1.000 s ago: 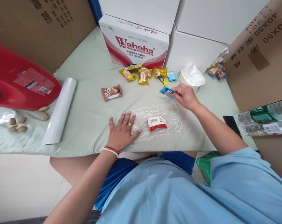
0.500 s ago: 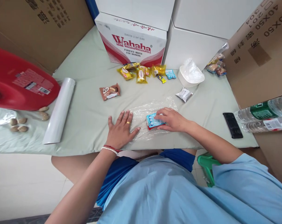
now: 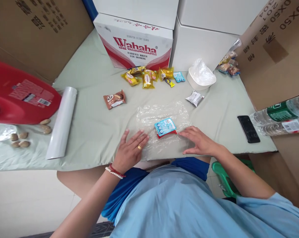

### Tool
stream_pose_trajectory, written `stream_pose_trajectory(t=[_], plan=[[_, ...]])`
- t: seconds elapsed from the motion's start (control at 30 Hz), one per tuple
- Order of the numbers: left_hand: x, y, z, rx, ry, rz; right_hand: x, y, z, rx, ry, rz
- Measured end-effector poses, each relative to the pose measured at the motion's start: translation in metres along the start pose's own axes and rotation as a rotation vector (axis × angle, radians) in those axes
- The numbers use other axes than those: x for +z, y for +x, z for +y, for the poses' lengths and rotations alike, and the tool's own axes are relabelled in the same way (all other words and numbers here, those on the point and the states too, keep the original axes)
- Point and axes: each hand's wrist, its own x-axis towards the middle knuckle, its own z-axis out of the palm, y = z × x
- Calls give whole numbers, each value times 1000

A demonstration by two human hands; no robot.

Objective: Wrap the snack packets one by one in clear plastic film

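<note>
A blue snack packet [image 3: 165, 125] lies on top of a red one [image 3: 167, 134], and both rest on a spread sheet of clear plastic wrap [image 3: 153, 145]. My left hand [image 3: 129, 150] is at the left edge of the wrap, fingers extended and holding nothing. To the right of the packets my right hand [image 3: 200, 142] is open, its fingers apart and pointing at them. A small gap seems to separate its fingertips from the packets; whether they touch the wrap I cannot tell.
A brown snack packet [image 3: 114, 99], a silver packet [image 3: 195, 98], yellow packets [image 3: 148, 80] and a white bowl [image 3: 201, 82] stand farther back. Left are a white roll [image 3: 62, 124], a red jug [image 3: 25, 96] and several walnuts [image 3: 23, 135]. A phone [image 3: 248, 129] and bottles [image 3: 279, 114] lie right.
My right hand has let go of the blue packet and drawn back to the right. My left hand has shifted slightly down, its fingers turning toward the wrap.
</note>
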Motion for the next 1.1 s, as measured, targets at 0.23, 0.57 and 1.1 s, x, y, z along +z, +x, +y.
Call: stream_pose_trajectory(t=[0.23, 0.57, 1.1], plan=[[-27, -18, -7, -14, -266, -295, 7, -1, 0, -18, 60, 176], [-17, 16, -18, -477, -546, -79, -39, 60, 33, 232, 363, 110], [-32, 72, 49, -355, 55, 353, -34, 139, 67, 339, -275, 15]])
